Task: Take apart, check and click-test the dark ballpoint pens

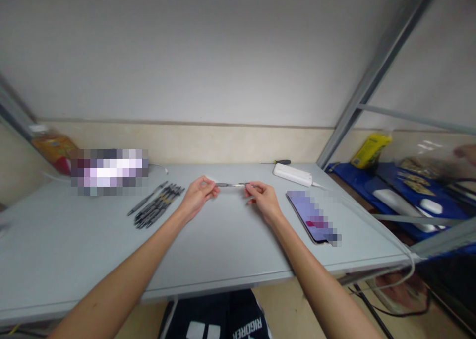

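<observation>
Two bare hands work in the head view, a little apart from each other above a pale desk (223, 252). Between them runs a slim pen (223, 184), level and crosswise. The left hand (199, 197) pinches its dark grey barrel between thumb and fingers; the right hand (265, 200) pinches the other end, where a thin, light shaft meets a small dark part. Whether that dark part is joined to the shaft I cannot tell.

Left of the left hand, a bundle of dark pens (158, 207) lies slantwise on the desk, with one pen along its left edge. Right of the right hand lies a phone (310, 217), its screen partly pixelated. Behind the phone sit a white power strip (292, 174) and, near the wall, a screwdriver (284, 162). At the far left stands an orange bottle (55, 145), beside a pixelated patch.
</observation>
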Tool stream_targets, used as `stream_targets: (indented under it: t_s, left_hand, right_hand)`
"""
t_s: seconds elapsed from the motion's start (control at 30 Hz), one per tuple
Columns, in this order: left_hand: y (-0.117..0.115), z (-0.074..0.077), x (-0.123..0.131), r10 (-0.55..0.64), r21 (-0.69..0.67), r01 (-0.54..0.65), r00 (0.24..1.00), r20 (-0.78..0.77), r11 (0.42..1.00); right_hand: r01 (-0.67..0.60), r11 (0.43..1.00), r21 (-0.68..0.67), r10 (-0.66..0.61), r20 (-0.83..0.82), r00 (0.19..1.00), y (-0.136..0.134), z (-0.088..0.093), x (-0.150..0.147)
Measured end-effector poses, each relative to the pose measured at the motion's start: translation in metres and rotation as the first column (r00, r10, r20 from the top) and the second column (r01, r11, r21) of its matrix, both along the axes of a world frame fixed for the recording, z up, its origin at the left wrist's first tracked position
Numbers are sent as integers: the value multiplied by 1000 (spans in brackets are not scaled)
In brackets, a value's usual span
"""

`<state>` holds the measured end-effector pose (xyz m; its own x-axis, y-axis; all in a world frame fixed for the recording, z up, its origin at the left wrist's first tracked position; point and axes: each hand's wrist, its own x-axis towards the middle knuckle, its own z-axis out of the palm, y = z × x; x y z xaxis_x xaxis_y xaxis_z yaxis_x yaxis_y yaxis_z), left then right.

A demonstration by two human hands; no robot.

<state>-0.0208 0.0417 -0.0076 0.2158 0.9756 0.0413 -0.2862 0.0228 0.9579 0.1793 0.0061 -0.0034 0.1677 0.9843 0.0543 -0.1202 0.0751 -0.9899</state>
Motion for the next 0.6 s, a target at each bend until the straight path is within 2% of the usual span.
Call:
stream_targets:
  t_s: [0.23, 0.37, 0.43, 0.5, 0.6]
  left_hand:
    - [1, 0, 1, 15, 6, -14, 1000, -18, 1000]
    - [3, -3, 1, 57, 102, -44, 990, -130, 994]
    - [3, -4, 1, 128, 202, -78, 959, -251, 976]
    - [3, -4, 0, 238, 294, -130, 897, -372, 947]
    - [4, -5, -3, 366, 355, -205, 800, -476, 912]
  right_hand:
    - [6, 992, 124, -4, -21, 1000, 3, -1, 1]
    - [12, 986, 168, -14, 8, 1000, 4, -3, 1]
    - [3, 982, 188, -11, 42, 999, 5, -5, 2]
    - [-7, 979, 206, -7, 68, 998, 5, -5, 2]
    - [2, 977, 212, -17, 68, 998, 5, -5, 2]
